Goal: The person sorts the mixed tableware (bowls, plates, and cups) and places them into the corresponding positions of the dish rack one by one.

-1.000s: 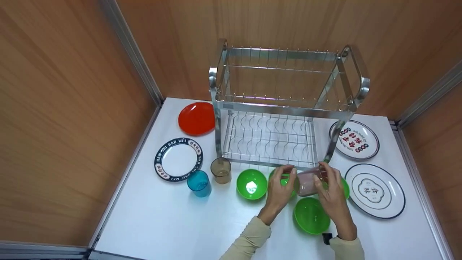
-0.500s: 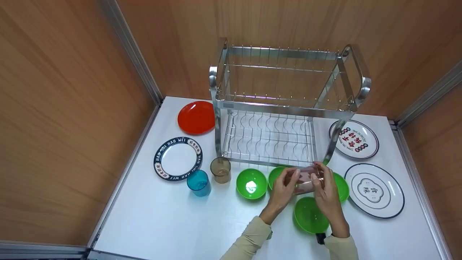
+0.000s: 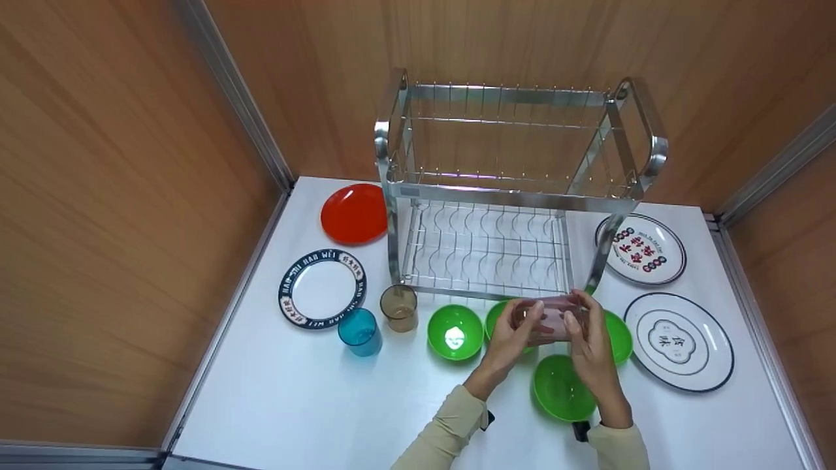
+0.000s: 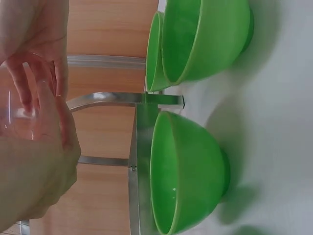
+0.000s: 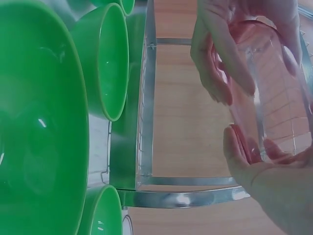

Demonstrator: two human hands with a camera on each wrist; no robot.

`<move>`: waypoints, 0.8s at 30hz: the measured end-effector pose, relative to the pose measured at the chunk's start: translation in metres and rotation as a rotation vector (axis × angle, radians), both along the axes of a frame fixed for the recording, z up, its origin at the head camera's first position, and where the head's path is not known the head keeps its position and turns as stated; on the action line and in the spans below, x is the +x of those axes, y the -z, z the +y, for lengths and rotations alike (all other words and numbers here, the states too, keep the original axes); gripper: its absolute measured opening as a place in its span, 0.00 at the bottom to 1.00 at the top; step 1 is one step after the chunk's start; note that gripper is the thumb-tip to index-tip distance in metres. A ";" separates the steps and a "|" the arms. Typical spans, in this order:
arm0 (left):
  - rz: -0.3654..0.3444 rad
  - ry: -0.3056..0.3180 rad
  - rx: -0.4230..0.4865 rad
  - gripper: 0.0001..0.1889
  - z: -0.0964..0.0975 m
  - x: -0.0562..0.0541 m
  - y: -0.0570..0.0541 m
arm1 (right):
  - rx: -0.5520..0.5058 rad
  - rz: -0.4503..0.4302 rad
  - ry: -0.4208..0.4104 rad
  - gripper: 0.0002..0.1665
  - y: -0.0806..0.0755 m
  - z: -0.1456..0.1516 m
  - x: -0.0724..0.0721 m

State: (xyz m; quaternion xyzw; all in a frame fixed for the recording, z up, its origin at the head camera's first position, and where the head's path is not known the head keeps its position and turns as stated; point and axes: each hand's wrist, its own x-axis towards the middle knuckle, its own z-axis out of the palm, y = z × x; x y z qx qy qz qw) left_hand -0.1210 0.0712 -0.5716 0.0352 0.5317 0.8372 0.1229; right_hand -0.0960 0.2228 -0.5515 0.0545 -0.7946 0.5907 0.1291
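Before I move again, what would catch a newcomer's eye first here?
Probably the tall two-tier metal rack, standing at the back of the white table, and the bright red plate beside it on the left. Next, the bright green bowls in front of the rack, and the pinkish see-through glass held sideways between the left hand and right hand.

A pink tumbler (image 3: 554, 319) (quite see-through), on its side in midair, above the green bowls (image 3: 563, 390).
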 end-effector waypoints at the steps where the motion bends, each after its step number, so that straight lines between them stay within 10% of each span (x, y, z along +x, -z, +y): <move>1: 0.010 -0.008 -0.013 0.20 -0.001 -0.001 -0.001 | 0.002 -0.005 0.000 0.28 0.000 0.000 0.000; 13: 0.119 -0.117 -0.198 0.23 -0.012 -0.021 -0.018 | -0.053 -0.060 -0.049 0.33 0.003 0.001 -0.003; 24: 0.260 -0.078 -0.397 0.28 -0.022 -0.034 -0.031 | 0.040 -0.022 -0.060 0.36 0.003 0.001 -0.003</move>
